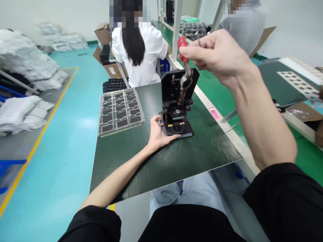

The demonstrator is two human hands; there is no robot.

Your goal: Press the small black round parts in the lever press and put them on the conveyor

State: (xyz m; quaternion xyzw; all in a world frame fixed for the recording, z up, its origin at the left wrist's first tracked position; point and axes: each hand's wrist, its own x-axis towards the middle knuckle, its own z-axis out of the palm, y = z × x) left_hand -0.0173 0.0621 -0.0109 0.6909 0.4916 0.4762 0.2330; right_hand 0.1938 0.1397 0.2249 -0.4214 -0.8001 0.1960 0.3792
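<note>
**Green mat on workbench**

Dark green mat (202, 151) covers the workbench (228, 129). Clear plastic tray (120, 112) of black parts sits near the far left corner; black press fixture (174, 107) stands just right of it. Pink strip (214, 113) lies on the bench's right edge.

The fingers (195, 45) of the right hand (217, 57) are hiding most of the red-gripped lever (183, 49), leaving its end unreadable. The left hand (160, 132) is covering one corner of the press base (180, 129). The picture's right edge is cutting off a co-worker's hand (320, 134). The dark parts (121, 115) in the clear tray (100, 114) are appearing too small to identify.
</note>
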